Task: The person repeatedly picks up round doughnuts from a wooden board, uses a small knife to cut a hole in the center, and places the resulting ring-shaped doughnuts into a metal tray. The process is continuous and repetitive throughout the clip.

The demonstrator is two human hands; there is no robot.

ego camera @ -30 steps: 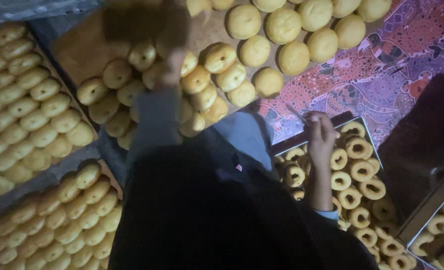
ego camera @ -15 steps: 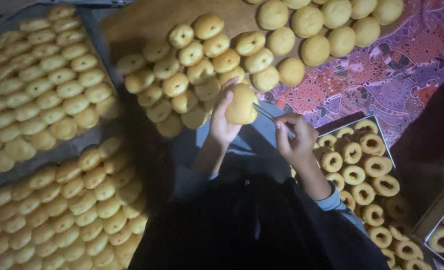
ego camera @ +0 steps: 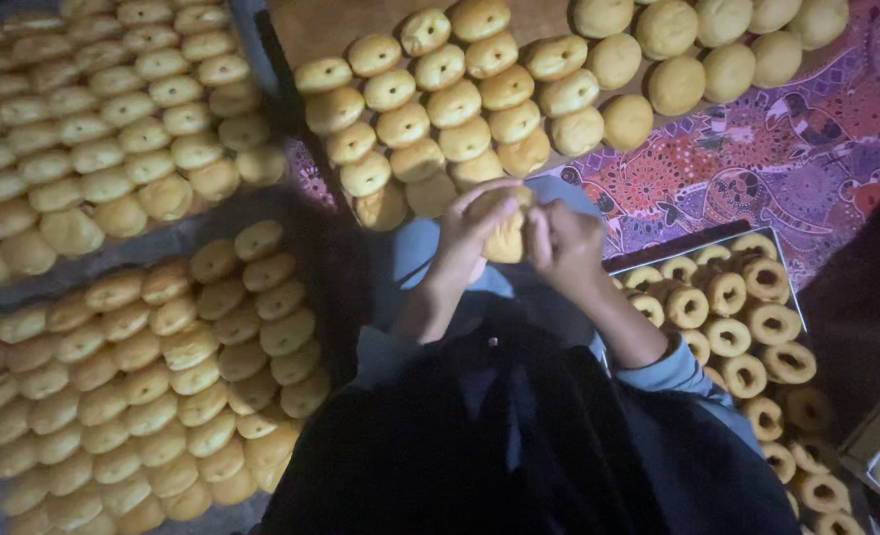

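Together my left hand and right hand closed their fingers around one dough ball above the wooden board of dimpled rounds

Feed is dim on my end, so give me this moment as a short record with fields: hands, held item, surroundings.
left hand: left hand grips the dough ball
right hand: right hand presses on the same dough ball
ahead: board with dimpled and smooth dough balls
right side: metal tray of ringed pieces, on a patterned cloth
left side: rows of dough pieces
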